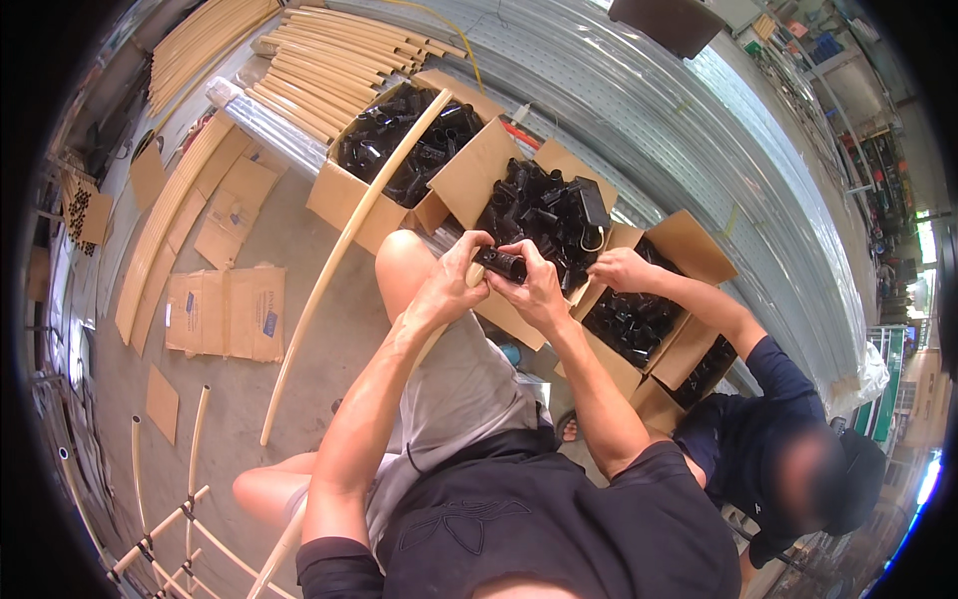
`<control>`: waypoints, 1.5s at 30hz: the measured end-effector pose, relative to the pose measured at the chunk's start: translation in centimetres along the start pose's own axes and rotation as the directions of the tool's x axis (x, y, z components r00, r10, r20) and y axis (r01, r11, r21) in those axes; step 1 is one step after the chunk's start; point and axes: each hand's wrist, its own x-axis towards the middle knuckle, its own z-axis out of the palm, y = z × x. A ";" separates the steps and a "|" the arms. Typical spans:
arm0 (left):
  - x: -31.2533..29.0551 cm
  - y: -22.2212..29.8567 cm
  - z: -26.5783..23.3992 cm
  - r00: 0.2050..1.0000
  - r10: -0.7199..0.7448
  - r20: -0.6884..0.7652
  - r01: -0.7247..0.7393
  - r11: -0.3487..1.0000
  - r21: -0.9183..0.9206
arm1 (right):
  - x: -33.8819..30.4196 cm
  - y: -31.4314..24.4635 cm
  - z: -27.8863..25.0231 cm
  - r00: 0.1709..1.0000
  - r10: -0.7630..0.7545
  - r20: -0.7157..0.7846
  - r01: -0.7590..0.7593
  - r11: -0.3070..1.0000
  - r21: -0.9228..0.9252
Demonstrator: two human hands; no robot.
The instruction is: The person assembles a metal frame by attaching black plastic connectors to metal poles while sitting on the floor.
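Above my lap, my left hand is closed round the upper end of a cream tube, which runs down past my left forearm. My right hand grips a black pipe connector and holds it against that end. Whether the tube sits inside the connector is hidden by my fingers. Just beyond my hands stands an open cardboard box heaped with black connectors. A black box-shaped device lies on the heap.
Another long cream tube leans across a second box of connectors. At right, a co-worker's hand is over another connector box. Stacked tubes, flattened cardboard and a jointed tube frame lie leftward.
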 end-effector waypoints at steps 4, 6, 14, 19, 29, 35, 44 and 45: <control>0.4 0.3 0.9 0.999 -0.012 -0.030 0.014 0.998 0.063 | -0.1 0.3 -0.3 1.000 0.010 -0.005 -0.010 1.000 0.000; 0.4 0.3 0.9 0.999 -0.013 -0.043 0.016 0.997 0.074 | 0.0 -0.3 -0.4 0.998 0.066 -0.017 -0.066 0.998 -0.010; 0.0 0.6 0.0 1.000 -0.008 -0.016 0.007 0.999 -0.036 | 0.2 -0.7 -0.6 0.996 -0.086 -0.007 0.084 0.987 -0.137; -1.3 0.7 -1.5 0.990 0.053 -0.129 -0.043 0.996 0.081 | 2.4 0.5 -1.8 0.951 -0.095 0.296 0.035 0.979 0.200; -4.2 -0.5 -5.7 0.974 -0.135 -0.184 0.126 0.990 -0.057 | 17.2 7.2 10.8 0.978 0.188 0.086 -0.077 0.718 -0.692; -4.6 -0.1 -6.0 0.961 -0.209 -0.179 0.204 0.978 -0.044 | 17.7 14.9 16.4 0.969 0.149 0.195 0.142 0.307 -0.941; -3.6 -1.1 -5.7 0.978 -0.080 -0.190 0.077 0.997 -0.027 | 14.4 18.7 19.2 0.866 0.450 0.220 0.223 0.048 -0.974; -3.2 -1.2 -5.8 0.979 -0.053 -0.195 0.048 0.998 -0.031 | 14.6 19.1 19.4 0.847 0.495 0.196 0.203 0.040 -0.978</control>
